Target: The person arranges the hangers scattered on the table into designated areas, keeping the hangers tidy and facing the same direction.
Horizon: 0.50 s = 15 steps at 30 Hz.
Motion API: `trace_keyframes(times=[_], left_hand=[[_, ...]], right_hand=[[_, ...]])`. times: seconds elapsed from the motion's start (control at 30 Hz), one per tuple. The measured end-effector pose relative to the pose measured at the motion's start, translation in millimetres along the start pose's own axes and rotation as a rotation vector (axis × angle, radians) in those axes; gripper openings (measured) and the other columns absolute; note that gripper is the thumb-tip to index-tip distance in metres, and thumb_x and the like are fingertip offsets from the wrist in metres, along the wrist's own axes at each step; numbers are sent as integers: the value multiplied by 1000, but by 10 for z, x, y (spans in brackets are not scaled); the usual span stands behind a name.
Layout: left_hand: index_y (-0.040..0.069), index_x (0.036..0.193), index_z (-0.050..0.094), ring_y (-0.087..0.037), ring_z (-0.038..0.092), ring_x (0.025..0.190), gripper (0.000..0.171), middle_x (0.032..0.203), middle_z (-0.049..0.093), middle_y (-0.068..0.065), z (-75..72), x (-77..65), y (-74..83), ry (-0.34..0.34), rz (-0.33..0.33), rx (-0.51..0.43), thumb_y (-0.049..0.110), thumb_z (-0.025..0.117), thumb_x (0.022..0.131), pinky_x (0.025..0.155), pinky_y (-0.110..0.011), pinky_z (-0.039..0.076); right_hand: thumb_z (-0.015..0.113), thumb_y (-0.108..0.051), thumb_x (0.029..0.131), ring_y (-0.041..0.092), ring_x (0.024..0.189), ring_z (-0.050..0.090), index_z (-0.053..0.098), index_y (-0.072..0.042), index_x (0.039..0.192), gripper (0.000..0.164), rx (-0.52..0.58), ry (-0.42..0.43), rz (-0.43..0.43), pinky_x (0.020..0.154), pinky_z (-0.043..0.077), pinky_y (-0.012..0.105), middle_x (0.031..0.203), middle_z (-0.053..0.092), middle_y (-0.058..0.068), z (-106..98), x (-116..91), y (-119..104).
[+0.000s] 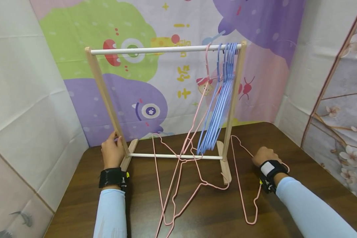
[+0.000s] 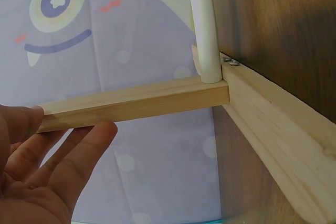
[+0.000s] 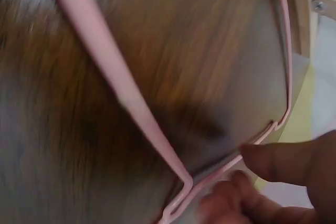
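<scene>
My left hand (image 1: 112, 152) grips the left post (image 2: 131, 106) of a wooden rack with white bars, low down, thumb on one side and fingers on the other. On the right side of the table, my right hand (image 1: 265, 156) pinches the shoulder wire of a pink clothes hanger (image 3: 121, 82) near its hook; part of that hanger is hidden by the hand and wrist. Another pink hanger (image 1: 207, 64) hangs from the top bar (image 1: 154, 50), beside several blue hangers (image 1: 221, 105) bunched at the right end.
More pink hangers (image 1: 156, 165) lie tangled on the brown table (image 1: 208, 211), across the rack's lower bar (image 1: 154, 155) and in front of it. The rack's right foot (image 1: 224, 168) stands between them and my right hand. A patterned cloth (image 1: 148, 96) hangs behind.
</scene>
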<state>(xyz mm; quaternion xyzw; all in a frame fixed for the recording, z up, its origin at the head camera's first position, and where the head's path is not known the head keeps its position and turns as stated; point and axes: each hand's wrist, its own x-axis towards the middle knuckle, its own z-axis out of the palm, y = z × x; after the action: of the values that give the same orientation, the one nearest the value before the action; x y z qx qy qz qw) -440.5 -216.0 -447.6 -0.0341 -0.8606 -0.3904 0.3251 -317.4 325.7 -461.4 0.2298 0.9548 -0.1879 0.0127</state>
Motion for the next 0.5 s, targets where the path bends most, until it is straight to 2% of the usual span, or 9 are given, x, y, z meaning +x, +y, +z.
trace_keyframes(times=[0.2, 0.33, 0.5], left_hand=[[-2, 135, 63, -43, 72, 102, 34, 124, 70, -23, 0, -2, 19, -5, -2, -9, 10, 60, 103, 94, -60, 53], [-2, 135, 62, -43, 71, 103, 34, 125, 69, -24, -13, -9, 48, -11, -8, -14, 9, 59, 103, 93, -60, 53], [-1, 136, 62, -44, 71, 104, 34, 125, 69, -23, -25, -21, 69, -13, -20, -14, 10, 59, 104, 92, -60, 53]], right_hand=[[60, -16, 86, 53, 90, 64, 68, 10, 93, 28, -109, -67, -14, 72, 52, 63, 100, 66, 38, -10, 8, 22], [62, -19, 86, 50, 87, 64, 68, 10, 93, 30, -144, -105, 2, 73, 52, 60, 96, 67, 35, -5, 35, -9], [59, -13, 86, 46, 86, 67, 68, 12, 91, 27, -166, -116, -50, 76, 55, 57, 93, 68, 33, 28, 61, -31]])
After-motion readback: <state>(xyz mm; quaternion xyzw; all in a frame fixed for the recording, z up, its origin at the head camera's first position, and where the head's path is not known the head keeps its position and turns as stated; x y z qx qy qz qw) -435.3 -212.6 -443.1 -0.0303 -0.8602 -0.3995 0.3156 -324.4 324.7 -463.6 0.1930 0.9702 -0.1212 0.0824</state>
